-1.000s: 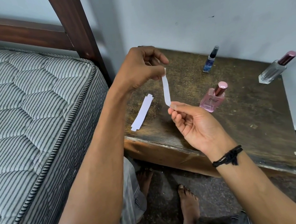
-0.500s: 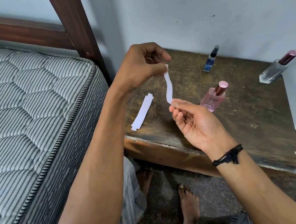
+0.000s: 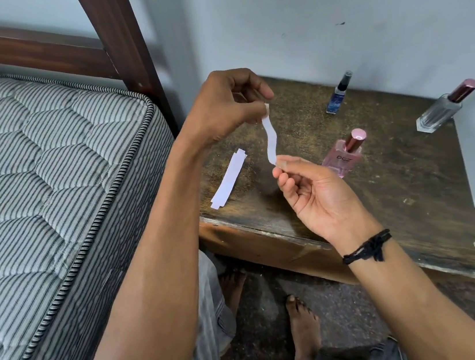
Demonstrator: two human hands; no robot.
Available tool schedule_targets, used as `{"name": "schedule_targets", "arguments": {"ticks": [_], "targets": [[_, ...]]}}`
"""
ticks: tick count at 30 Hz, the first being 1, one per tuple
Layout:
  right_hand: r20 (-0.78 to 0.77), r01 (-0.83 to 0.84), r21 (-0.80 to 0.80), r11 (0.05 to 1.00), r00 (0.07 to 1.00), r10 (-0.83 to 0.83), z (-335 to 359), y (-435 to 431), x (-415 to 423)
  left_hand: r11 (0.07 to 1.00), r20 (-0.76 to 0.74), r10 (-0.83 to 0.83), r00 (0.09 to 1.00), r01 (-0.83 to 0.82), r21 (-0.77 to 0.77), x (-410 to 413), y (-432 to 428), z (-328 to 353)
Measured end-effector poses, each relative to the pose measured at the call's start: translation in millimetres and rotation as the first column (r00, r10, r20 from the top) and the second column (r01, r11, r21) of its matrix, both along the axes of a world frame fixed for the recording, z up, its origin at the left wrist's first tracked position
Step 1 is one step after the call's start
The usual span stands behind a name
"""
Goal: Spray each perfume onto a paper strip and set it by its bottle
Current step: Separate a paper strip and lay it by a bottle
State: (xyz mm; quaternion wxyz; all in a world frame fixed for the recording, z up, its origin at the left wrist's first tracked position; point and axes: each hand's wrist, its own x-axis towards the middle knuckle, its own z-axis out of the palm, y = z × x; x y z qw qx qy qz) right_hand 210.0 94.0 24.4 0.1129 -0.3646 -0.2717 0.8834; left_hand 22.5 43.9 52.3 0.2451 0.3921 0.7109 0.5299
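Note:
A white paper strip (image 3: 270, 136) hangs wavy in the air above the wooden table (image 3: 388, 190). My left hand (image 3: 226, 105) pinches its top end, and my right hand (image 3: 313, 194) pinches its bottom end. A small stack of spare strips (image 3: 228, 178) lies on the table's left side. Three perfume bottles stand on the table: a pink one with a rose cap (image 3: 345, 156) just right of my right hand, a small blue one (image 3: 339, 94) at the back, and a clear one with a dark red cap (image 3: 444, 108) at the far right.
A striped quilted mattress (image 3: 48, 174) on a dark wooden bed frame (image 3: 118, 38) borders the table's left side. A pale wall (image 3: 327, 1) stands right behind the table. My bare feet (image 3: 303, 331) are on the dark floor below the table's front edge.
The strip was taut and straight between my hands; now it is slack and wavy, as my hands have come slightly closer together. The bottles and spare strips have not moved.

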Motion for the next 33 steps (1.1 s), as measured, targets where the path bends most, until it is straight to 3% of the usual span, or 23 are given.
{"name": "schedule_targets", "arguments": {"ticks": [7, 13, 15, 18, 20, 22, 26, 30, 33], "targets": [[0.003, 0.040, 0.066, 0.997, 0.999, -0.040, -1.5, 5.1, 0.1, 1.000, -0.005, 0.002, 1.000, -0.002, 0.005, -1.5, -1.3, 0.3], [0.022, 0.063, 0.302, 0.951, 0.997, -0.073, -1.8, 6.2, 0.6, 0.999, -0.009, 0.039, 0.999, -0.039, 0.020, -4.3, -1.7, -1.6], [0.008, 0.091, 0.488, 0.868, 0.994, -0.109, -3.1, 4.2, 1.2, 0.997, -0.008, 0.062, 0.998, -0.062, 0.034, -5.4, -2.2, -1.7], [0.000, 0.101, 0.800, 0.591, 0.986, -0.168, -9.5, -3.7, 2.8, 0.996, 0.014, 0.069, 0.998, -0.070, 0.056, -6.0, -3.0, -2.2], [-0.015, 0.107, 0.889, 0.445, 0.979, -0.205, -12.9, -6.7, 2.7, 0.993, 0.056, 0.066, 0.996, -0.071, 0.089, -5.2, -3.5, -1.4], [-0.016, 0.109, 0.911, 0.397, 0.973, -0.230, -15.7, -6.4, 1.8, 0.988, 0.097, 0.061, 0.993, -0.074, 0.132, -4.0, -3.6, -0.3], [0.001, 0.090, 0.891, 0.446, 0.980, -0.199, -20.7, -1.3, 0.7, 0.980, 0.150, 0.034, 0.988, -0.063, 0.191, -1.8, -4.0, 1.3], [-0.099, 0.171, 0.700, 0.694, 0.985, -0.143, -16.2, 0.3, 0.4, 0.978, 0.151, 0.027, 0.988, -0.058, 0.202, -1.7, -4.1, 2.6], [-0.138, 0.187, 0.638, 0.747, 0.982, -0.129, -16.5, -1.4, -1.0, 0.981, 0.127, 0.028, 0.992, -0.051, 0.186, -2.6, -5.3, 3.0]]}}
